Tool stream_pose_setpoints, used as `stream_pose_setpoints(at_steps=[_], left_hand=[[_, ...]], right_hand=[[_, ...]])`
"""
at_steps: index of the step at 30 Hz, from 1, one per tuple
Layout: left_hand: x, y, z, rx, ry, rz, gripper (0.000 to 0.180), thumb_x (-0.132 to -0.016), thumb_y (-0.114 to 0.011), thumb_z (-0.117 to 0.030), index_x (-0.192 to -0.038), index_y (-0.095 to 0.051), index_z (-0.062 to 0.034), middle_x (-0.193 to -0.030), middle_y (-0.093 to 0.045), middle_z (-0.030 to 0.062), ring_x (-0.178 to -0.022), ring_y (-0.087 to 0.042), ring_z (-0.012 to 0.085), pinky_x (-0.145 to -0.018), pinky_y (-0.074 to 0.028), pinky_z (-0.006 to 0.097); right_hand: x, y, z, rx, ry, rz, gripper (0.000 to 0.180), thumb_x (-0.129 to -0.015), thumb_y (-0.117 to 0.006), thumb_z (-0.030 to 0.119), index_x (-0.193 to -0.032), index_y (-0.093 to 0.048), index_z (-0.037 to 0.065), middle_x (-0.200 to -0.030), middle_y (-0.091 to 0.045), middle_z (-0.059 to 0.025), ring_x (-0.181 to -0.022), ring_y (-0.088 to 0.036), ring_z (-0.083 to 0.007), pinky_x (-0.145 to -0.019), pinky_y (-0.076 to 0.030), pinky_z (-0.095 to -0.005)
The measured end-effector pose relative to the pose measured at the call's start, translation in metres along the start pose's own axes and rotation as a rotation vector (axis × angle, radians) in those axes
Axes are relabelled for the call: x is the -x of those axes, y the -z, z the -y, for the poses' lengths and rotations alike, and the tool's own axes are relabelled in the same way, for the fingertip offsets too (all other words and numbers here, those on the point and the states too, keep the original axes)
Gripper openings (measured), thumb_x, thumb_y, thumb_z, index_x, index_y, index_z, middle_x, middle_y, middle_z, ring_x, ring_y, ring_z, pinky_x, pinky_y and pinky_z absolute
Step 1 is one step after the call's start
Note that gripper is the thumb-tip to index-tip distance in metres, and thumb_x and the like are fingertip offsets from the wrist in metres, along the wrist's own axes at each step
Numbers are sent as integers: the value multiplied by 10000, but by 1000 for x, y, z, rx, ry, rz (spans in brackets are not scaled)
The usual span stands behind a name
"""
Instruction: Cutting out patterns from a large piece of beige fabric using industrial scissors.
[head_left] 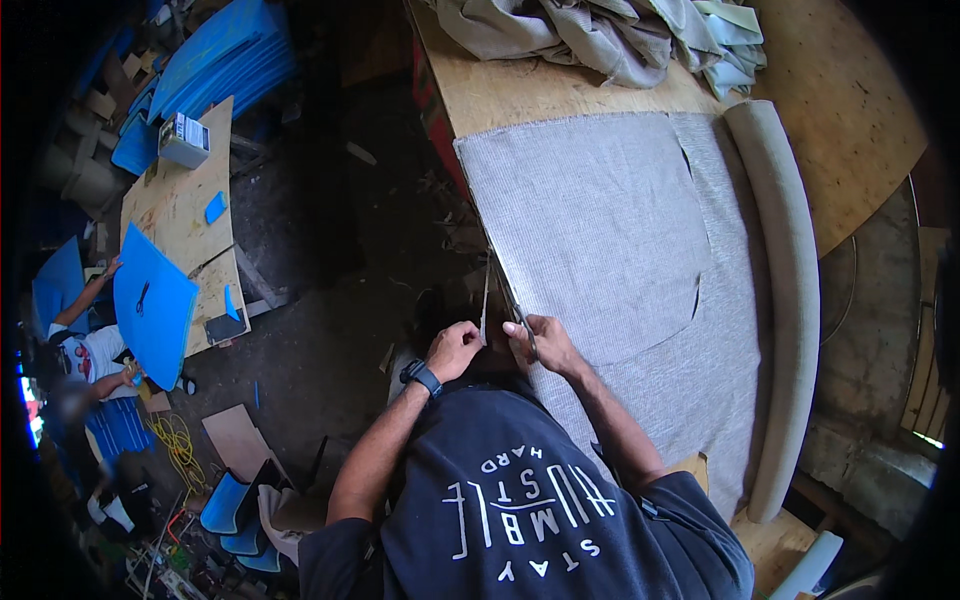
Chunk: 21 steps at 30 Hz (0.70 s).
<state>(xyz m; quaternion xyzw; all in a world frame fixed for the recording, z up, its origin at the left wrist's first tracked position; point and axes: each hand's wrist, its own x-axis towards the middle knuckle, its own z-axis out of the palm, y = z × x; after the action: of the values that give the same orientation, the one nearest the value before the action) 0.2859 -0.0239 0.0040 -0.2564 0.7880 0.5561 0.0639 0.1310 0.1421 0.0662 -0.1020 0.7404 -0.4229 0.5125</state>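
Grey woven fabric (590, 220) lies flat over the wooden table, with a curved cut piece on top and its two slits at the right side. At the table's left edge my right hand (548, 342) is closed round the handles of scissors (524, 322), whose blades point away along the fabric edge. Just left of it my left hand (455, 350), with a black watch on the wrist, pinches the end of a narrow fabric strip (486, 300). That strip runs up to the fabric's edge.
A long fabric roll (785, 300) lies along the right side of the table (530, 95). Crumpled fabric (580, 35) is heaped at the far end. To the left, another person holds a blue panel (155, 310) beside a second plywood table (160, 205). Blue sheets (220, 60) are stacked behind.
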Motion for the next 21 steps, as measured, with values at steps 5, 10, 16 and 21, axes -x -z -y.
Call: stream_pose_setpoints(at_steps=[5,10,16,21], left_hand=[[1,7,-3,-13,25,0,143,-861,-683,-165,-860,-664,-24,-859,-694,131,-799,-680,297,-725,-524,394],[3,12,7,-1,1,11,170,-882,-688,-179,-901,-664,-12,-851,-681,126,-783,-654,233,-726,-514,372],[4,30,18,-3,-18,-3,153,-863,-676,-165,-852,-653,-15,-835,-686,127,-786,-669,263,-726,-517,380],[-1,55,54,-77,92,-52,168,-881,-704,-171,-976,-688,-33,-883,-685,104,-815,-664,232,-746,-529,361]], right_hand=[[-13,2,10,84,12,15,645,-899,-680,633,-750,-603,10,-622,-570,-45,-582,-566,-137,-534,-468,-325],[-26,0,-3,194,55,-55,606,-900,-706,591,-714,-606,23,-608,-561,-37,-567,-546,-119,-517,-447,-323],[-21,-8,-6,175,78,-112,624,-896,-722,556,-640,-596,1,-563,-555,-81,-537,-532,-141,-490,-429,-362],[-9,-7,5,79,52,-49,629,-889,-705,607,-755,-684,-7,-621,-602,-61,-577,-592,-159,-517,-459,-340]])
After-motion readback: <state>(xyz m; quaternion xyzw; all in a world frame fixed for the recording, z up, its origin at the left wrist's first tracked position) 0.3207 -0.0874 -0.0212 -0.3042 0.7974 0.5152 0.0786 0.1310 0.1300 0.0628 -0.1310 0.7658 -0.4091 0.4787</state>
